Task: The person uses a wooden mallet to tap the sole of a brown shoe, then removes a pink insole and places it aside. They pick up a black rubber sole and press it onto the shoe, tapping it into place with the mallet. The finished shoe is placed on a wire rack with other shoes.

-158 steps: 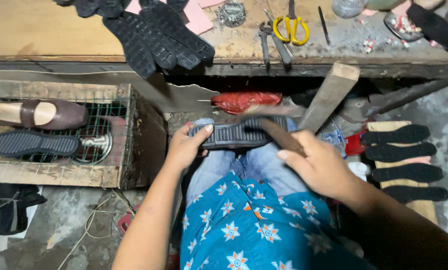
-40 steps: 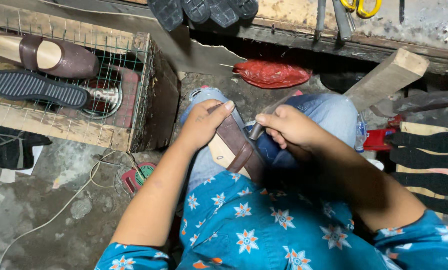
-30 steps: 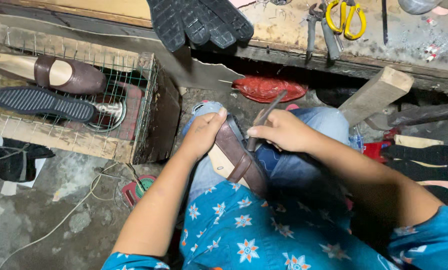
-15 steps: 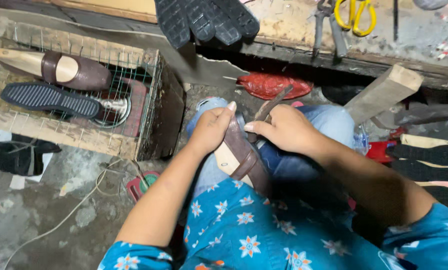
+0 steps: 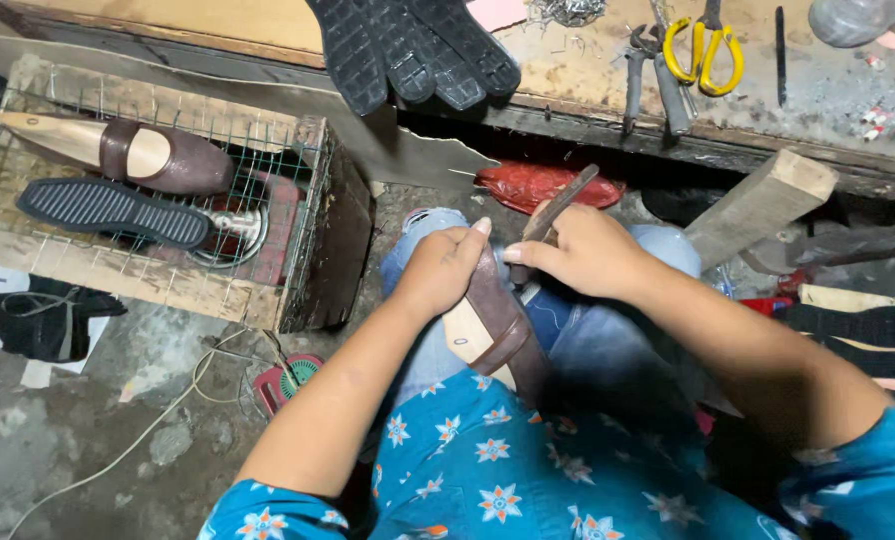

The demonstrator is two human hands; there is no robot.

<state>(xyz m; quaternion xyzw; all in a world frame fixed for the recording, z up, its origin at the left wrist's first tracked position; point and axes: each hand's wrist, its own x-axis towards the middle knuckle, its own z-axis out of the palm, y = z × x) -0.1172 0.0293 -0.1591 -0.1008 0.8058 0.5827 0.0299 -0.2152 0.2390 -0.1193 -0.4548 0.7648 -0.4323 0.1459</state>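
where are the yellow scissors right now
In the head view the yellow-handled scissors lie at the upper right on the wooden workbench, just right of the pliers and beyond the right hand.

Well left of the fingers, a wire-topped wooden crate (image 5: 268,300) carries a brown shoe (image 5: 133,155) and a black sole (image 5: 113,210). Above them, black soles (image 5: 408,50) fan over the bench edge, yellow-handled scissors (image 5: 703,50) farther right. A red bag (image 5: 528,185) lies just beyond.
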